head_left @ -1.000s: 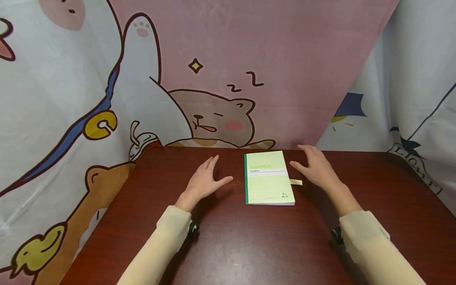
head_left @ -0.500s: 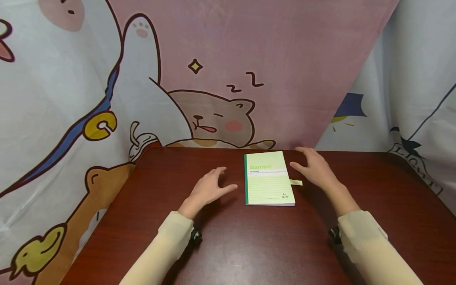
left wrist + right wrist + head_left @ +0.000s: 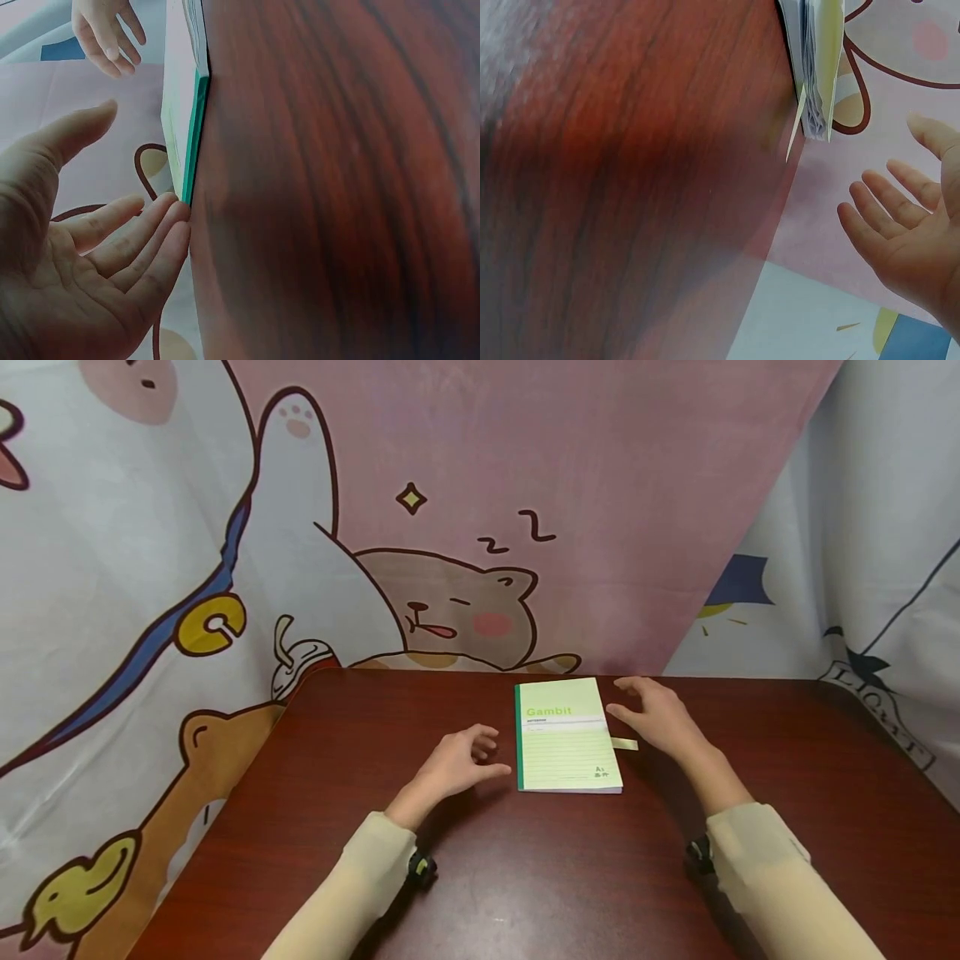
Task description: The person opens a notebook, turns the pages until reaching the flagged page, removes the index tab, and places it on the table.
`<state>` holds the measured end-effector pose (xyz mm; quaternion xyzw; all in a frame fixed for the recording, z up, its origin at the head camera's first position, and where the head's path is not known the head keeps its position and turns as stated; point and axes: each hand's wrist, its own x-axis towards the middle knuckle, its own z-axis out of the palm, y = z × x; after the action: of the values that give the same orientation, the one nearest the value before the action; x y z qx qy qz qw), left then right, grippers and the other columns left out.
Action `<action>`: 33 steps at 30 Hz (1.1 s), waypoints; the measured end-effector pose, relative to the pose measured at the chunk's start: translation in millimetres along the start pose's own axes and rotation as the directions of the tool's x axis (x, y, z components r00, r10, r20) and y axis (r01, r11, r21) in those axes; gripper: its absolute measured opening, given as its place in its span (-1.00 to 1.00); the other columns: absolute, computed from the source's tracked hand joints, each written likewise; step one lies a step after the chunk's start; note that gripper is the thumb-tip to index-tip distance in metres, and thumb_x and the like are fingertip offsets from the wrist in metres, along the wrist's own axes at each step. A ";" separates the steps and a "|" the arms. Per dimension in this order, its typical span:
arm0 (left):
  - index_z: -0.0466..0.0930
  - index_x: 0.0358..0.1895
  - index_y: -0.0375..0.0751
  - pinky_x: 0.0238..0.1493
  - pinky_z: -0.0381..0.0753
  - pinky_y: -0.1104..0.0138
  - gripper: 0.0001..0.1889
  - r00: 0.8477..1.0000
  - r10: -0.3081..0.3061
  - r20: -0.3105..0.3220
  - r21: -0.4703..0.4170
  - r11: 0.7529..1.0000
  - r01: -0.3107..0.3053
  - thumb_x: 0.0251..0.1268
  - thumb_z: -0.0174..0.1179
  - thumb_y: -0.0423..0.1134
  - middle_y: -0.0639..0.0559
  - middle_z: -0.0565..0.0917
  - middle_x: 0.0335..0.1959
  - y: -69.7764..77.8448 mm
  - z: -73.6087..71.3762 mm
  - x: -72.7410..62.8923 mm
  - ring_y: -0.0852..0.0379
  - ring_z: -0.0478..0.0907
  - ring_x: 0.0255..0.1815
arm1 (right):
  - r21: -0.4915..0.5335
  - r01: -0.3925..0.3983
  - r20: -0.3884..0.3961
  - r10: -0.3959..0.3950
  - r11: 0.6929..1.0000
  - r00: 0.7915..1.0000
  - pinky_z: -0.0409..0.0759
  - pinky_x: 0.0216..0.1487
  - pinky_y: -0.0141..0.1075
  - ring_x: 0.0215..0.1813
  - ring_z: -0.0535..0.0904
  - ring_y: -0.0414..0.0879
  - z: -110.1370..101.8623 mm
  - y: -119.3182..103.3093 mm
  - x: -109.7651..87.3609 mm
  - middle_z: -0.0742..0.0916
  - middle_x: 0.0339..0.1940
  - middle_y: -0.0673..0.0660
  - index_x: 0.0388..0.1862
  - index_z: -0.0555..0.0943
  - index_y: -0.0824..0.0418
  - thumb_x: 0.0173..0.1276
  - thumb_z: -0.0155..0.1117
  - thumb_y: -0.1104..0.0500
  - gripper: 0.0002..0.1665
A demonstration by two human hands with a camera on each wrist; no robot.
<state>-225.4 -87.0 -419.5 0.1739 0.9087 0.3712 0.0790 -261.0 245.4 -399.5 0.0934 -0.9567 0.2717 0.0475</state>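
A pale green notebook (image 3: 568,743) with a dark green spine and "Gambit" on its cover lies closed on the brown table (image 3: 480,893). A small pale tab (image 3: 626,744) sticks out from its right side. On the spine side is my left hand (image 3: 459,763), thumb and fingers spread apart and holding nothing. Across from it, my right hand (image 3: 660,714) hovers near the notebook's upper right edge, fingers loosely bent, also holding nothing. In the right wrist view the page edges (image 3: 814,82) of the notebook and the relaxed right hand (image 3: 907,217) are apart.
Behind the table hangs a printed cloth (image 3: 615,527) with cartoon animals. More white cloth (image 3: 892,485) hangs on the right side. The table's far edge runs just behind the notebook. Both wrists carry a dark strapped device, like the left one (image 3: 422,867).
My left hand has moved right and nearer to me, closer to the notebook's spine, its fingers bending more. My right hand has shifted slightly left and down. The notebook has stayed in place.
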 end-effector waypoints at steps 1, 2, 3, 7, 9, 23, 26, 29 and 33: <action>0.49 0.29 -0.21 0.11 0.62 0.08 -0.36 1.000 0.008 0.002 -0.013 1.000 -0.008 0.18 0.43 -0.02 -0.11 0.70 0.08 0.5 1.2 -0.2 -0.04 0.66 0.06 | 0.002 -0.002 0.002 0.002 1.000 1.000 0.36 0.32 0.23 0.35 0.42 0.35 0.5 -0.5 0.2 0.51 0.35 0.43 0.38 0.41 0.35 0.46 0.25 0.01 -0.35; 0.50 0.27 -0.22 0.10 0.63 0.09 -0.38 1.000 0.013 0.003 -0.025 1.000 -0.013 0.18 0.44 -0.04 -0.11 0.71 0.07 0.6 2.5 -0.1 -0.04 0.66 0.05 | 0.005 -0.004 0.005 0.004 1.000 1.000 0.37 0.32 0.23 0.35 0.42 0.35 1.0 -1.2 0.3 0.52 0.35 0.43 0.38 0.41 0.35 0.46 0.25 0.02 -0.35; 0.52 0.26 -0.22 0.09 0.64 0.10 -0.39 1.000 0.018 0.005 -0.039 0.999 -0.018 0.17 0.44 -0.06 -0.12 0.71 0.06 0.7 3.8 0.0 -0.04 0.67 0.04 | 0.008 -0.007 0.007 0.007 1.000 1.000 0.37 0.32 0.23 0.35 0.43 0.35 1.6 -1.7 0.4 0.52 0.35 0.43 0.38 0.41 0.35 0.46 0.25 0.03 -0.35; 0.55 0.21 -0.24 0.05 0.67 0.14 -0.44 0.999 0.032 0.020 -0.088 0.996 -0.030 0.16 0.46 -0.12 -0.12 0.72 0.04 1.5 8.6 0.1 -0.04 0.68 0.00 | 0.013 -0.013 0.010 0.013 1.000 1.000 0.39 0.31 0.22 0.34 0.44 0.35 3.7 -3.2 1.1 0.53 0.33 0.44 0.36 0.42 0.37 0.45 0.26 0.05 -0.37; 0.57 0.20 -0.24 0.03 0.67 0.17 -0.46 0.999 0.033 0.027 -0.101 0.994 -0.030 0.16 0.46 -0.15 -0.12 0.73 0.03 2.4 10.6 0.0 -0.03 0.69 -0.01 | 0.013 -0.017 0.011 0.017 1.000 1.000 0.40 0.30 0.22 0.33 0.45 0.34 4.7 -3.5 1.3 0.54 0.32 0.44 0.36 0.43 0.37 0.45 0.26 0.07 -0.38; 0.61 0.14 -0.28 -0.14 0.67 0.31 -0.52 0.999 0.015 0.033 -0.124 0.992 -0.010 0.15 0.46 -0.22 -0.12 0.75 0.00 4.2 20.3 2.9 0.02 0.73 -0.09 | 0.028 -0.050 0.044 0.049 0.998 0.998 0.42 0.30 0.21 0.30 0.48 0.33 11.8 -6.1 4.1 0.56 0.29 0.45 0.35 0.42 0.41 0.43 0.26 0.07 -0.36; 0.62 0.13 -0.29 -0.27 0.65 0.35 -0.53 0.999 0.001 0.043 -0.155 0.988 0.006 0.15 0.46 -0.23 -0.13 0.75 -0.01 4.6 20.6 2.6 -0.01 0.73 -0.09 | 0.038 -0.061 0.050 0.059 0.997 0.997 0.43 0.30 0.20 0.29 0.50 0.32 13.8 -6.0 5.3 0.57 0.29 0.44 0.34 0.43 0.42 0.43 0.26 0.07 -0.37; 0.62 0.12 -0.29 -0.39 0.61 0.39 -0.54 0.999 -0.007 0.046 -0.170 0.985 0.014 0.15 0.46 -0.24 -0.13 0.75 -0.02 3.2 22.7 2.8 -0.01 0.73 -0.11 | 0.047 -0.068 0.059 0.065 0.997 0.996 0.44 0.30 0.19 0.29 0.52 0.31 15.3 -6.7 5.7 0.57 0.29 0.44 0.33 0.44 0.41 0.43 0.26 0.07 -0.37; 0.62 0.11 -0.30 -0.38 0.61 0.39 -0.55 0.999 -0.008 0.048 -0.176 0.984 0.016 0.14 0.46 -0.26 -0.13 0.75 -0.03 2.6 24.6 2.9 -0.02 0.73 -0.11 | 0.063 -0.082 0.070 0.078 0.995 0.995 0.46 0.28 0.17 0.28 0.53 0.31 16.8 -8.2 5.0 0.58 0.27 0.44 0.32 0.45 0.41 0.43 0.27 0.06 -0.38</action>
<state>-220.7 -68.2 -435.2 0.1694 0.8711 0.4456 0.1176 -264.9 228.9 -408.8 0.0656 -0.9512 0.3014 0.0013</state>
